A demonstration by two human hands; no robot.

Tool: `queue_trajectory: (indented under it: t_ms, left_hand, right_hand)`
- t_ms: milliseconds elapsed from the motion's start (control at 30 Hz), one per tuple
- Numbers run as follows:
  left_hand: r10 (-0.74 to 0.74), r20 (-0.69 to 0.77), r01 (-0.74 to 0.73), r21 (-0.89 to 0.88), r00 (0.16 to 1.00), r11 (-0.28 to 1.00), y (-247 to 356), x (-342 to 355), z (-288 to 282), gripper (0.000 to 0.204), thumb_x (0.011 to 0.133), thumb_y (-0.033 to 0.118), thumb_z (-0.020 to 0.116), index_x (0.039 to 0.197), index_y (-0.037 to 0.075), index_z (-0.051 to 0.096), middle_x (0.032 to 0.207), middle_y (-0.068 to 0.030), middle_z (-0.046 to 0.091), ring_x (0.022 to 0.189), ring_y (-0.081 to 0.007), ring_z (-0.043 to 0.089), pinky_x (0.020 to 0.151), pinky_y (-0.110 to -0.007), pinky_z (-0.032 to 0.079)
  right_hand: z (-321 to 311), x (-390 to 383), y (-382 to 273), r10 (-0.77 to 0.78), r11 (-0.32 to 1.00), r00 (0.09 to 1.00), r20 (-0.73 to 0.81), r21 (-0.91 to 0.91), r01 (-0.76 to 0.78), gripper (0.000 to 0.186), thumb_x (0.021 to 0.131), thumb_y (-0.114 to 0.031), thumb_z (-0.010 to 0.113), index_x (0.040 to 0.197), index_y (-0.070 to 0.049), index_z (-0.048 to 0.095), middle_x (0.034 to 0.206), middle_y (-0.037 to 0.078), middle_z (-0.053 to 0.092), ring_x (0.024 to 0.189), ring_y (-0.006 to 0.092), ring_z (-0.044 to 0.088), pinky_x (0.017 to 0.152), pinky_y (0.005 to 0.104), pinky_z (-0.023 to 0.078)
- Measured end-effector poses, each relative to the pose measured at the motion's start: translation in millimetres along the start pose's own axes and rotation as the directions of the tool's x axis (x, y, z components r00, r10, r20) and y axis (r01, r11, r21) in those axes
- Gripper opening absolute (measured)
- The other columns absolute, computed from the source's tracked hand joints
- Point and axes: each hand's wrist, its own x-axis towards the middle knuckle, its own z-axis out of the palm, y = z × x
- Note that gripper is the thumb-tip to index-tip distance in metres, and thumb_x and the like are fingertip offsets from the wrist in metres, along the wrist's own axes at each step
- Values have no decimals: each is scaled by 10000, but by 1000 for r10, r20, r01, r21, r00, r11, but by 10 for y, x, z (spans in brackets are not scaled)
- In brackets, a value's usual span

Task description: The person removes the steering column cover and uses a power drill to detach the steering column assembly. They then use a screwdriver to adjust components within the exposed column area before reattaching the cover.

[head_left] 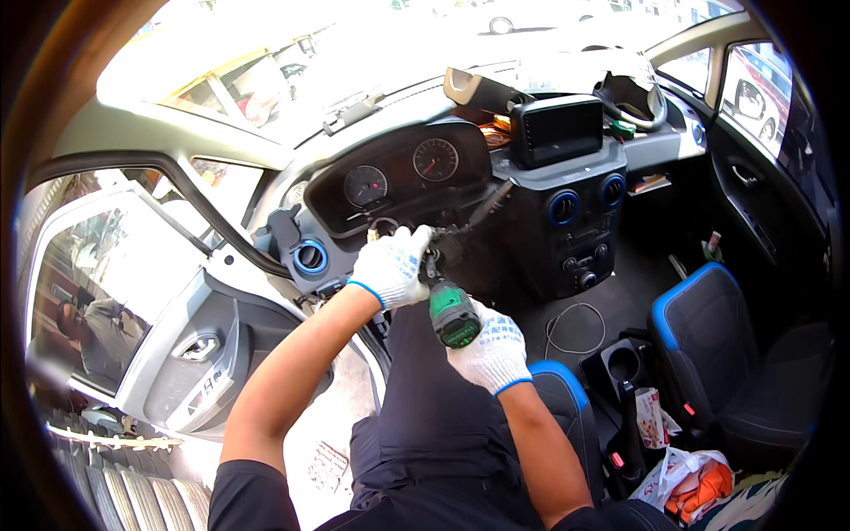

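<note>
My right hand (pixel 489 347), in a white knit glove with a blue cuff, is wrapped around a green and black cordless power driver (pixel 453 315). The driver's nose points up and away, toward the bare steering column (pixel 447 237) under the instrument cluster (pixel 398 173). No steering wheel sits on the column. My left hand (pixel 394 264), gloved the same way, is closed at the column beside the driver's nose. What its fingers hold is hidden. Both forearms are bare below short dark sleeves, and my legs in dark trousers lie beneath the driver.
A display screen (pixel 558 131) stands mid-dash, with a loose trim panel (pixel 482 91) behind it. A dark curved part with a pale rim (pixel 653 106) rests farther right. The driver's door (pixel 190 354) hangs open at left. A thin cable (pixel 551 334) lies on the floor; a plastic bag (pixel 664 478) sits between seats.
</note>
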Motion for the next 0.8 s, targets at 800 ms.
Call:
queue_trajectory:
  t_ms: [800]
  left_hand:
    - [-27, 69, 28, -13, 997, 1000, -38, -7, -22, 939, 839, 505, 900, 1604, 107, 528, 1340, -264, 685, 1191, -442, 746, 997, -547, 609]
  right_hand:
    - [51, 11, -16, -25, 999, 999, -25, -32, 24, 520, 896, -296, 808, 1397, -167, 759, 1239, 195, 817, 1181, 409, 769, 1062, 491, 605]
